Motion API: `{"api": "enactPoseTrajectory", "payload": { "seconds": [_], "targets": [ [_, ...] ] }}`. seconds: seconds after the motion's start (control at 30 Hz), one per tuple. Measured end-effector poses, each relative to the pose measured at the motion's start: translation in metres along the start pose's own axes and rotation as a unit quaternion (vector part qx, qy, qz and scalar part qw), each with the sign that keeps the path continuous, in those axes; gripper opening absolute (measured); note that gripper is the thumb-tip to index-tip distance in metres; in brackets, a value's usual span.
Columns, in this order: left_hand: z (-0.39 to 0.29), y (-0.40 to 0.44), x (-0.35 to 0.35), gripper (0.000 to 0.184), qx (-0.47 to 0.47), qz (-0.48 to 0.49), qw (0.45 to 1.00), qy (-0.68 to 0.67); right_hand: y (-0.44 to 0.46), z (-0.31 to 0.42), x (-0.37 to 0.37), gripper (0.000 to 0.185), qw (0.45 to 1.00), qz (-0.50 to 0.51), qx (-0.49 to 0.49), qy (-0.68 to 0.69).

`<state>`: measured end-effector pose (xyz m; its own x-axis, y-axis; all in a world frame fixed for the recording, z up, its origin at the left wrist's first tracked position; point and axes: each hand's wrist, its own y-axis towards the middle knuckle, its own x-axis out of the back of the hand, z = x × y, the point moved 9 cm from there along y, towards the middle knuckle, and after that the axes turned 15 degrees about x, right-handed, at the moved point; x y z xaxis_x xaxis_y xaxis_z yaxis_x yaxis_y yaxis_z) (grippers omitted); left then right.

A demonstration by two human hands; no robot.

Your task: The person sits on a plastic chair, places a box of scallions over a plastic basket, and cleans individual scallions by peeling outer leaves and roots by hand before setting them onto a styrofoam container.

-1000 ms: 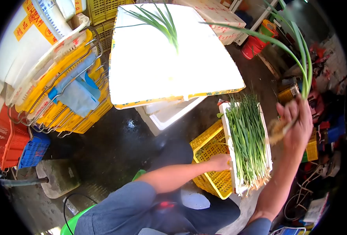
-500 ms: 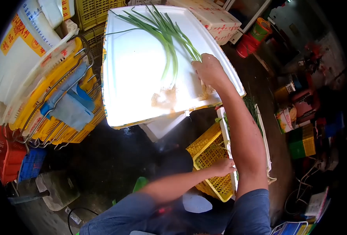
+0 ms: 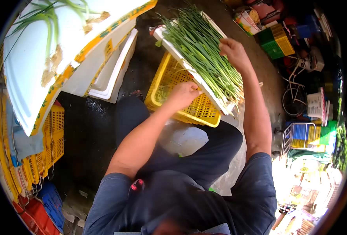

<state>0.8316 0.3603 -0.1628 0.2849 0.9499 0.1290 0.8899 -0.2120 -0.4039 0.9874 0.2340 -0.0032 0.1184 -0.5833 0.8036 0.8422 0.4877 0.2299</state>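
My left hand (image 3: 185, 95) is over a yellow plastic crate (image 3: 156, 87), its fingers pinched together beside the near rim of a white foam tray (image 3: 187, 67). What the fingers hold, if anything, I cannot make out. A thick heap of thin scallions (image 3: 204, 51) fills the tray, pale root ends toward me. Above the heap's right side is my right hand (image 3: 235, 54), fingers curled, with nothing seen in them. At upper left, a few larger scallions (image 3: 50, 29) with brown roots lie apart on a white foam lid (image 3: 24, 82).
Yellow baskets (image 3: 54, 127) in wire frames stand at the left, above a blue basket (image 3: 51, 203) and a red one (image 3: 34, 215). An open white foam box (image 3: 116, 70) sits beneath the lid. Crates (image 3: 275, 41) and a bicycle (image 3: 294, 96) are at the right.
The view has swung right and down, so the lid now sits at upper left. My right hand has left the scallions on the lid and moved over the heap. My left hand stays by the tray rim.
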Motion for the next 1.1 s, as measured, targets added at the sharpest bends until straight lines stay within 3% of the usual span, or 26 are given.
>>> {"api": "enactPoseTrajectory", "payload": {
  "seconds": [0.1, 0.27, 0.4, 0.53, 0.67, 0.77, 0.87, 0.97, 1.0, 1.1],
  "targets": [
    [-0.002, 0.0, -0.005, 0.048, -0.004, 0.001, 1.0, -0.011, -0.106, -0.126, 0.01, 0.038, 0.987, -0.003, -0.12, -0.112],
    [-0.004, 0.004, -0.018, 0.05, 0.012, 0.013, 1.0, -0.004, -0.204, -0.177, 0.009, 0.026, 0.941, -0.084, -0.09, -0.316],
    [0.015, 0.017, -0.025, 0.05, 0.043, 0.017, 0.999, 0.018, -0.222, -0.196, -0.014, 0.027, 0.91, -0.039, -0.139, -0.388],
    [0.027, 0.022, -0.025, 0.05, 0.071, 0.022, 0.997, 0.012, -0.223, -0.198, -0.013, 0.032, 0.912, -0.075, -0.161, -0.368],
    [0.025, 0.027, -0.028, 0.049, 0.033, 0.03, 0.999, 0.004, -0.221, -0.195, -0.012, 0.036, 0.936, 0.021, -0.198, -0.29],
    [0.014, 0.023, -0.03, 0.05, 0.034, 0.031, 0.999, 0.028, -0.225, -0.18, -0.009, 0.03, 0.941, -0.001, -0.15, -0.302],
    [0.013, 0.018, -0.031, 0.052, 0.048, 0.031, 0.997, 0.046, -0.213, -0.128, 0.016, 0.025, 0.901, -0.115, -0.003, -0.418],
    [0.014, 0.02, -0.03, 0.052, 0.05, 0.029, 0.997, 0.051, -0.206, -0.144, -0.002, 0.025, 0.939, -0.1, 0.032, -0.328],
    [0.014, 0.02, -0.03, 0.052, 0.051, 0.028, 0.997, 0.055, -0.202, -0.152, -0.01, 0.023, 0.953, -0.064, 0.003, -0.295],
    [0.018, 0.022, -0.031, 0.05, 0.037, 0.026, 0.998, 0.045, -0.198, -0.159, -0.023, 0.018, 0.941, -0.059, -0.005, -0.332]
  ]
}}
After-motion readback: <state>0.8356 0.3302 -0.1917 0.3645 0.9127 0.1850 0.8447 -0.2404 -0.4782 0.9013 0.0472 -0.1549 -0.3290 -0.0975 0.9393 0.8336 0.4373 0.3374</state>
